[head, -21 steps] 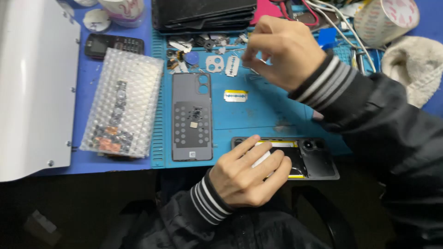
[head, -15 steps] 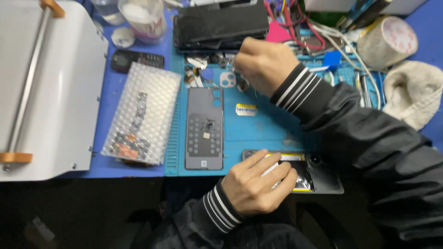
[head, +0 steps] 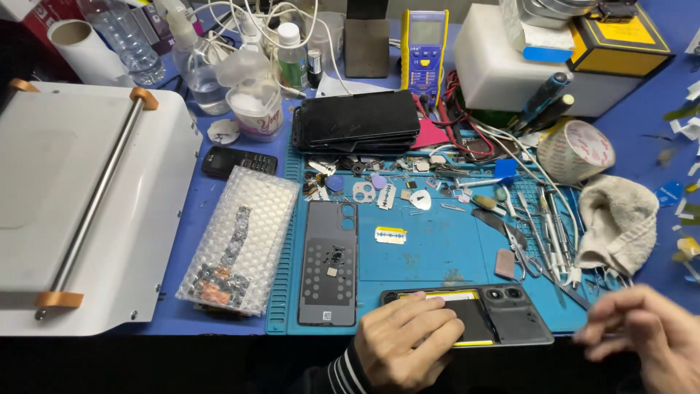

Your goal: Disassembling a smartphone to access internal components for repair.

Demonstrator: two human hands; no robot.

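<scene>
- the left hand (head: 407,341) lies flat on the opened phone (head: 481,315) at the mat's near edge, fingers together and pressed onto its dark inner face, which pins the body so it cannot slide.
- the phone lies lengthwise along the near edge of the blue work mat (head: 437,252); its camera end points toward the right and stays uncovered.
- the right hand (head: 645,337) hovers past the mat's near right corner, blurred, fingers curled loosely; i cannot tell whether it pinches anything.
- the detached back cover (head: 328,263) rests inner side up at the mat's left edge, well apart from the phone, out of the way of both hands.
- a razor blade (head: 390,234) sits alone mid-mat, within easy reach.
- tweezers and picks (head: 543,230) crowd the mat's right edge, with a cloth (head: 620,219) just beyond; small parts line the far edge below the stacked phones (head: 357,120).
- the open room is the middle of the mat between the cover and the tools.
- the bubble-wrap pouch (head: 240,241) lies just off the mat's left edge.
</scene>
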